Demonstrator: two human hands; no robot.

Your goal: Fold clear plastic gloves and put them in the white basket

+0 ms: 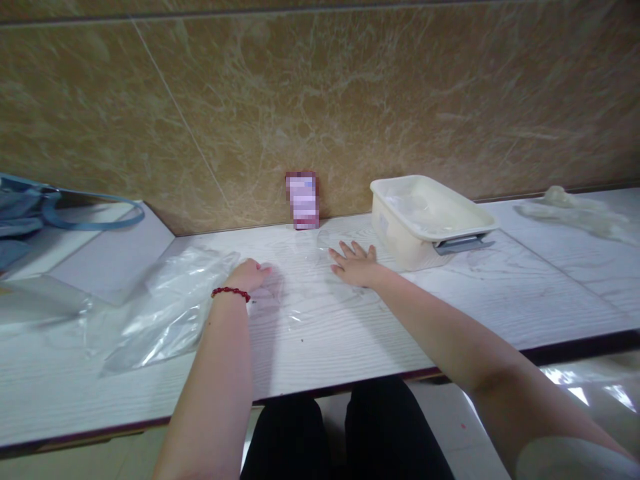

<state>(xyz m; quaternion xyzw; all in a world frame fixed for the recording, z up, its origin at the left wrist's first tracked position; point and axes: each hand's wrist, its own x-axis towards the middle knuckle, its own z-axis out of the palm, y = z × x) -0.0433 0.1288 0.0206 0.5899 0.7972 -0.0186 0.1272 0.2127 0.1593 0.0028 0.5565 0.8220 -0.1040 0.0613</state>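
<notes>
A thin, clear plastic bag (295,317) lies flat on the white wood-grain table between my hands, its outline hard to make out. My left hand (250,275), with a red bead bracelet at the wrist, has its fingers curled closed at the bag's left side. Fingers spread, my right hand (354,265) rests palm down near the bag's right side, just left of a cream plastic bin (405,243). Left of my left wrist is a pile of clear plastic bags (170,313).
Against the marbled wall leans a phone (303,200), its screen blurred. A blue bag with a strap (90,220) and a white box (113,260) occupy the left. At far right lies crumpled translucent plastic (580,213). The table's front edge (345,383) runs above my legs.
</notes>
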